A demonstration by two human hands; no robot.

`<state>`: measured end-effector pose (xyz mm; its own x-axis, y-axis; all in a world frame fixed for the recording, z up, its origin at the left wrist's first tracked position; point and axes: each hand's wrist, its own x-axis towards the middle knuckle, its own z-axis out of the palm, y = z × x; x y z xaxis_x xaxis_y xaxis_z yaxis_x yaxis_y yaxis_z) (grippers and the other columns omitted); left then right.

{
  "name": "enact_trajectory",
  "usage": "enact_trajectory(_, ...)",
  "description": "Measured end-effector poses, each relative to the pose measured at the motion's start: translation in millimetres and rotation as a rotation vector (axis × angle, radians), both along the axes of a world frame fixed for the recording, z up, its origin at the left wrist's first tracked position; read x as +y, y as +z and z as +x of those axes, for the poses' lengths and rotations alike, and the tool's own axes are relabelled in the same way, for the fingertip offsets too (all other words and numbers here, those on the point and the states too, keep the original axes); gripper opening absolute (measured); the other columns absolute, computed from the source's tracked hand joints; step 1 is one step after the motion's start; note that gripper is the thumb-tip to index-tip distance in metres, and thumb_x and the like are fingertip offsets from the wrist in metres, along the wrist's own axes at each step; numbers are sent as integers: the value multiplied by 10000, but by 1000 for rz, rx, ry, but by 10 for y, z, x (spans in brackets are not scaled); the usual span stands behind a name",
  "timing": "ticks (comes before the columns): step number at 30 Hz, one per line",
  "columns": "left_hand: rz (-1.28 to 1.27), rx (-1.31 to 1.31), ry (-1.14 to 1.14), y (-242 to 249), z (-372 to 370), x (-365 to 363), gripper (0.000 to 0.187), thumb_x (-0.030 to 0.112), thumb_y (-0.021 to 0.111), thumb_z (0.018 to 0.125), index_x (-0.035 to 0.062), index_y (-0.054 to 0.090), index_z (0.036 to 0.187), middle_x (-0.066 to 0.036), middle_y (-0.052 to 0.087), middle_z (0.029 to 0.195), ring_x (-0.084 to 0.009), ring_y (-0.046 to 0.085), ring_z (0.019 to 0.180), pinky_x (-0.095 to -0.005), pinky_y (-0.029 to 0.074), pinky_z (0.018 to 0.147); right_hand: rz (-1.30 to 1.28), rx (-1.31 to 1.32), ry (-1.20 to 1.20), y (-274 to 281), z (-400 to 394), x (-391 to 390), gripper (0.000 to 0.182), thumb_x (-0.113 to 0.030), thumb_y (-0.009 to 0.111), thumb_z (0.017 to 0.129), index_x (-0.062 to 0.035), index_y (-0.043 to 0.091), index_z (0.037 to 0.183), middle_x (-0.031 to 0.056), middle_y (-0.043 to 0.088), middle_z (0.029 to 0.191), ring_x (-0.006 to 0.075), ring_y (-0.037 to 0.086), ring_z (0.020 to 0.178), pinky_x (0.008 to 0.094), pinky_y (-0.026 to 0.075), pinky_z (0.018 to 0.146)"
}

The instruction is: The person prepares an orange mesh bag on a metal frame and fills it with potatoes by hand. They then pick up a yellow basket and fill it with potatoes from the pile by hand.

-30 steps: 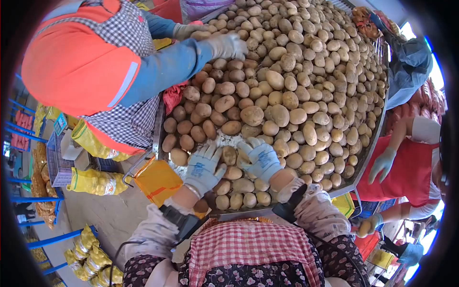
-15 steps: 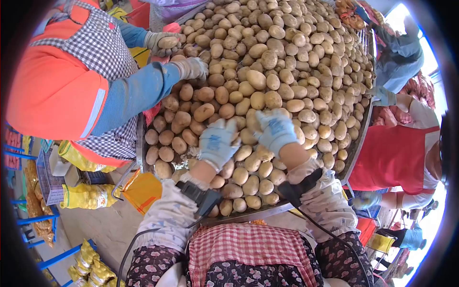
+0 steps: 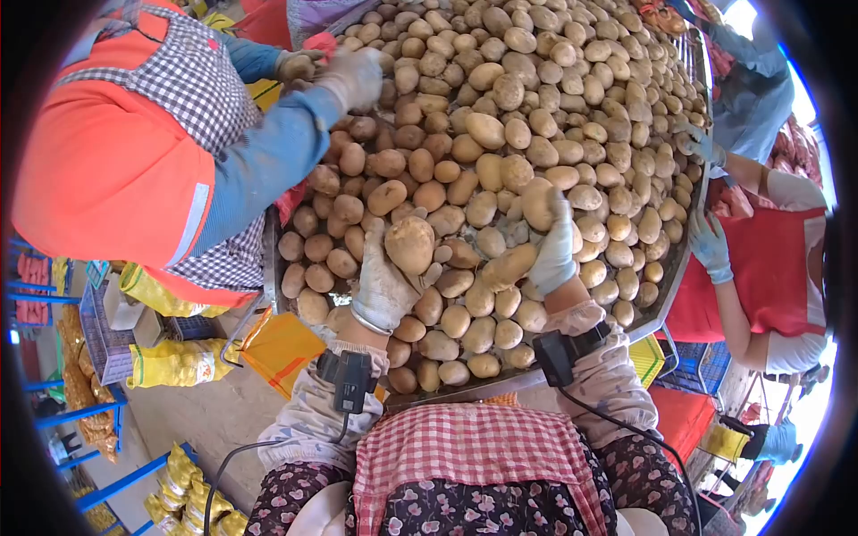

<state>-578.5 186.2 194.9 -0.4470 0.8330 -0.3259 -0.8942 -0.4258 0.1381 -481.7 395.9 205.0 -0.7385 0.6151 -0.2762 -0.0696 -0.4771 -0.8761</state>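
Note:
My left hand (image 3: 386, 281), in a pale glove, is turned palm up with its fingers curled around a large roundish potato (image 3: 410, 246). To its right, my gloved right hand (image 3: 556, 250) grips potatoes at the edge of the pile. One potato (image 3: 538, 205) sits against its fingertips, and a longer potato (image 3: 511, 266) lies along the thumb side of the palm. Both hands are just over a thick layer of loose potatoes (image 3: 481, 335), which spreads from the table's near edge to the far end.
The metal table rim (image 3: 643, 327) runs close to my apron. On the left a co-worker in an orange top (image 3: 112, 179) reaches over the pile; another in a red apron (image 3: 760, 272) stands at the right edge. Crates (image 3: 103, 335) and yellow mesh bags (image 3: 179, 362) stand at lower left.
My left hand has turned palm up and now holds a potato. My right hand has shifted right and closed on potatoes. The left co-worker's near hand has moved up and away from the pile.

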Motion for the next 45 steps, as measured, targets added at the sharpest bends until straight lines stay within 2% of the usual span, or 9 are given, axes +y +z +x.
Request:
enact_trajectory(2, 261, 8, -78, 28, 11, 81, 550, 508, 490, 906, 53, 505, 1215, -139, 577, 1149, -304, 586, 1008, -379, 549, 783, -722, 477, 143, 35, 74, 23, 582, -621, 511, 801, -79, 581, 1005, 81, 620, 871, 189, 590, 740, 363, 505, 671)
enact_trajectory(5, -137, 253, 62, 129, 289, 354, 544, 501, 512, 900, 46, 498, 1197, -133, 554, 1185, -295, 530, 1110, -428, 446, 970, -816, 311, -308, 119, 110, -220, 603, -639, 484, 814, -75, 579, 1007, 86, 614, 933, 235, 591, 830, 401, 512, 764)
enact_trajectory(10, -129, 196, 278, 421, 625, 575, 574, 500, 508, 906, 49, 454, 1256, -119, 490, 1270, -258, 474, 1185, -426, 359, 1043, -891, 451, -206, 89, 220, -462, 766, -624, 495, 817, -96, 390, 1362, 121, 406, 1383, 305, 357, 1297, 491, 298, 1074)
enact_trajectory(23, -215, 184, -44, 83, 324, 411, 508, 583, 440, 884, 159, 551, 1141, -35, 632, 991, -172, 638, 817, -300, 503, 631, -766, 341, 60, 1, 661, -392, 685, -609, 455, 870, -72, 458, 1295, 125, 546, 1233, 292, 536, 1108, 456, 448, 960)
enact_trajectory(29, -313, 183, 68, 119, 474, 474, 545, 529, 359, 944, 100, 533, 1232, -106, 608, 1121, -208, 599, 983, -377, 491, 826, -664, 334, 300, 109, 838, -470, 689, -587, 461, 887, -43, 440, 1310, 161, 533, 1241, 290, 532, 1122, 434, 445, 973)
enact_trajectory(32, -223, 1037, 9, 267, 559, 471, 544, 407, 278, 1007, 24, 363, 1384, -169, 448, 1359, -236, 435, 1260, -396, 316, 1091, -783, 259, 183, -124, 923, -470, 688, -578, 491, 867, -71, 430, 1329, 163, 495, 1297, 318, 508, 1163, 471, 443, 965)
enact_trajectory(37, 182, 575, -8, 372, 686, 532, 580, 416, 357, 993, 38, 284, 1427, -156, 418, 1389, -221, 359, 1312, -373, 291, 1102, -865, 504, 184, -107, 1084, -445, 662, -556, 518, 857, -104, 432, 1334, 142, 465, 1345, 323, 476, 1206, 482, 418, 990)
enact_trajectory(39, -256, 1157, -12, 333, 790, 537, 608, 332, 527, 945, 38, 289, 1421, -119, 468, 1314, -177, 410, 1236, -313, 337, 1051, -875, 539, 172, -142, 1147, -398, 672, -564, 524, 853, -103, 434, 1333, 145, 460, 1350, 324, 460, 1221, 500, 391, 1011)
enact_trajectory(45, -437, 1523, -28, 297, 1060, 665, 475, 164, 663, 856, 8, 476, 1264, -112, 531, 1225, -191, 498, 1135, -312, 409, 987, -880, 353, 158, 41, 1298, -351, 658, -535, 540, 845, -65, 469, 1300, 143, 542, 1248, 307, 565, 1081, 464, 469, 922)
